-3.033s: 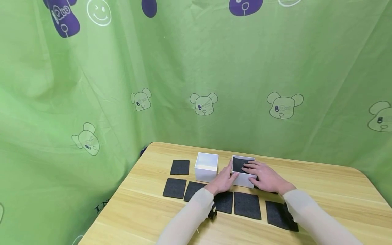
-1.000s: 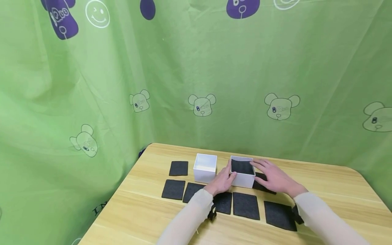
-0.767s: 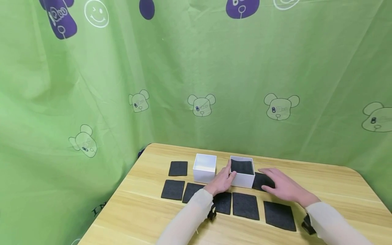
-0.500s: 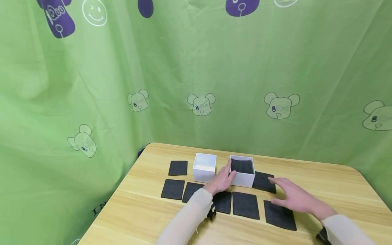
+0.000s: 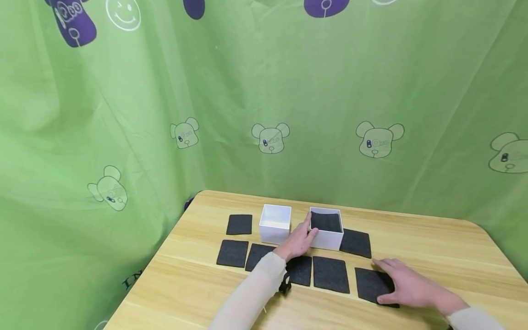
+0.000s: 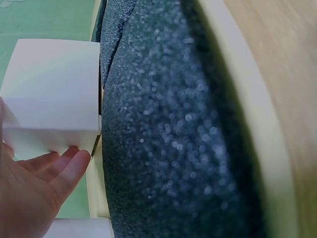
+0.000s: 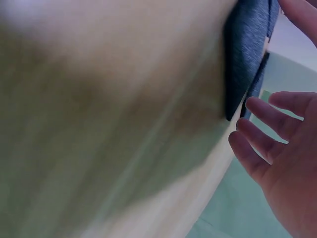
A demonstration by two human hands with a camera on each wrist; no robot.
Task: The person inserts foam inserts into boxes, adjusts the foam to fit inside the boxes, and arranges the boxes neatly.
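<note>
A white open-topped box [image 5: 327,240] stands near the back of the table, with a black square foam-like sheet [image 5: 326,222] inside it. My left hand [image 5: 296,243] rests against this box's left side, its thumb at the front wall. In the left wrist view, the fingers [image 6: 72,171] lie nearly straight along the white wall. My right hand [image 5: 410,285] hovers over the right end of a black square [image 5: 371,285] in the front row, thumb and fingers apart. The right wrist view shows its fingers [image 7: 250,153] spread, holding nothing.
A second white box [image 5: 274,231] stands left of the first, with no sheet visible inside. Several black squares lie on the wooden table [image 5: 433,247], one [image 5: 355,243] right of the boxes and another [image 5: 239,224] at the far left. A green curtain [image 5: 321,174] hangs behind.
My right hand has left the sheet in the right box and moved right and towards me, over the rightmost front square. My left hand has stayed at the box.
</note>
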